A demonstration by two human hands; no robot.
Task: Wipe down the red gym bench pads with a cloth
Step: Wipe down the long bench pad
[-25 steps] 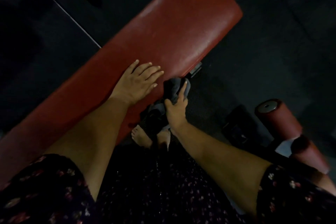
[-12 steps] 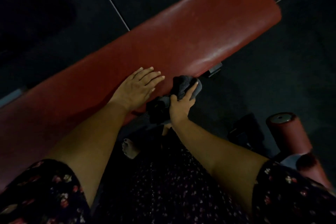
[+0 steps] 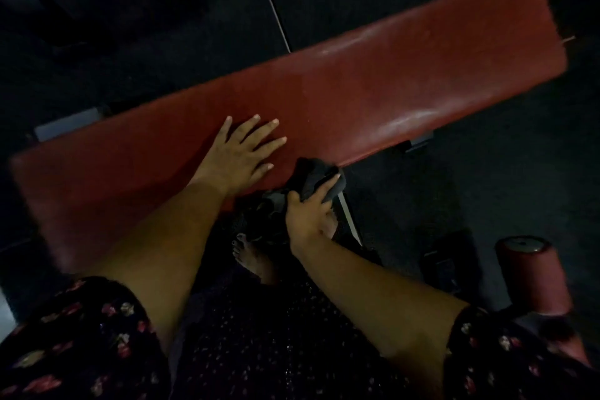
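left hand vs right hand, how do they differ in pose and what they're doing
The left hand lies flat with fingers spread; the right hand is curled in a grip.
The left hand holds nothing; the right hand holds a dark cloth.
The left hand rests on top of the red pad; the right hand is lower, at the pad's near edge.
Both are bare and at the same pad.

The red bench pad (image 3: 389,84) is covered in a finely grained, leather-like upholstery, on which a faint sheen and pale glare streaks are shown. The cloth (image 3: 313,177) is made of soft, matt, dark grey fabric. The roller pad (image 3: 532,282) is upholstered in a similar red covering and capped by a dull grey metal disc (image 3: 522,243); the floor (image 3: 487,172) is finished dark and matt.
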